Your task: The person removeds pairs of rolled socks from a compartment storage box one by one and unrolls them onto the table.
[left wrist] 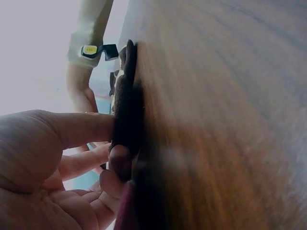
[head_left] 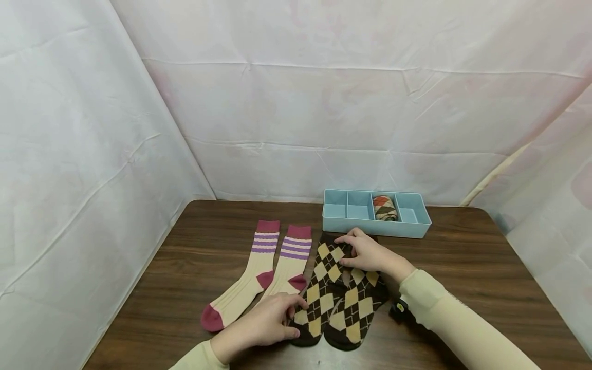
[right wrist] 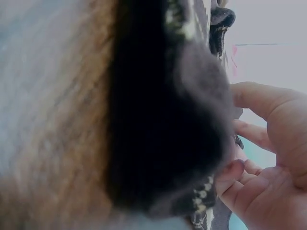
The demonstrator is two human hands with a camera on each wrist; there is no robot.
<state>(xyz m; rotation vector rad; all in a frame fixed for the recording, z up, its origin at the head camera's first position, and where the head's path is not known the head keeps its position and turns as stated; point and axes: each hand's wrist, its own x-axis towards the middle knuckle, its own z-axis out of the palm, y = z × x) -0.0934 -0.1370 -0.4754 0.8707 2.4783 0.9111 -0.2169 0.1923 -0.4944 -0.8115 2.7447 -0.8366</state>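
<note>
A pair of brown argyle socks with yellow and cream diamonds lies flat on the table: a left sock [head_left: 325, 280] and a right sock [head_left: 352, 311]. My left hand [head_left: 273, 319] touches the left sock's outer edge near the toe, thumb and forefinger spread apart. The left wrist view shows the thumb against the dark knit and the other fingers bent loosely beside it. My right hand [head_left: 367, 253] rests over the upper part of the pair, thumb and fingers parted, covering some of the right sock. Close in the right wrist view, dark sock fabric [right wrist: 206, 76] looks blurred.
Cream socks [head_left: 250, 272] with purple stripes and maroon toes lie left of the argyle pair, partly behind my left hand. At the back stands a light-blue divided box [head_left: 376, 226]; one compartment holds a rolled argyle sock bundle [head_left: 385, 208]. White cloth [head_left: 296, 113] surrounds the wooden table [head_left: 476, 288].
</note>
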